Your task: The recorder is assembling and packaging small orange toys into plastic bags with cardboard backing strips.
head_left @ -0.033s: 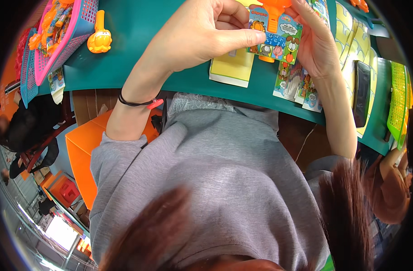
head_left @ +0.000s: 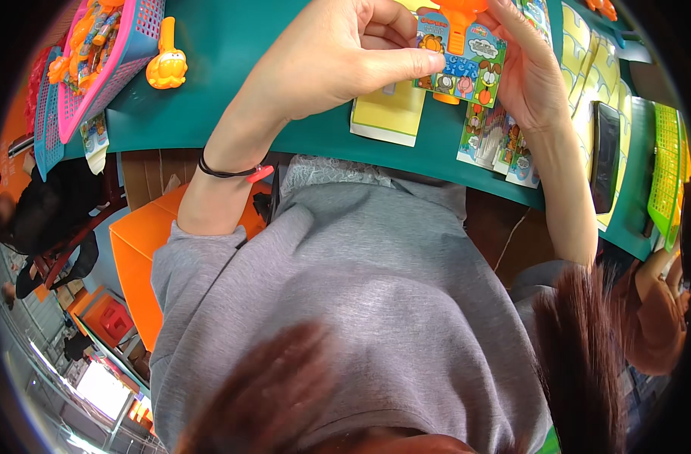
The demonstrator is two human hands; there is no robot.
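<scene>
"While the left hand [head_left: 345, 64] pinches the card [head_left: 466, 72] between thumb and bent fingers at its left edge, what does the right hand [head_left: 531, 76] do?"

"It curves, half open, round the right side of the card and the orange toy [head_left: 457, 34]. Some fingertips are hidden, so I can't tell how firmly it grips."

"Where are card and toy?"

"Top of the frame, right of centre. Part of the toy lies over the card, and a bit of orange shows below its lower edge."

"And just below?"

"A yellow sheet [head_left: 383, 125] on the green table [head_left: 217, 94], with a stack [head_left: 489, 147] of cards to its right."

"Farther out?"

"A phone [head_left: 605, 159] at the right, near a green basket [head_left: 665, 166]. At the upper left, a second toy [head_left: 166, 64] lies beside a pink basket [head_left: 133, 41] of more toys. A co-worker's arm [head_left: 652, 276] shows at the right edge."
</scene>
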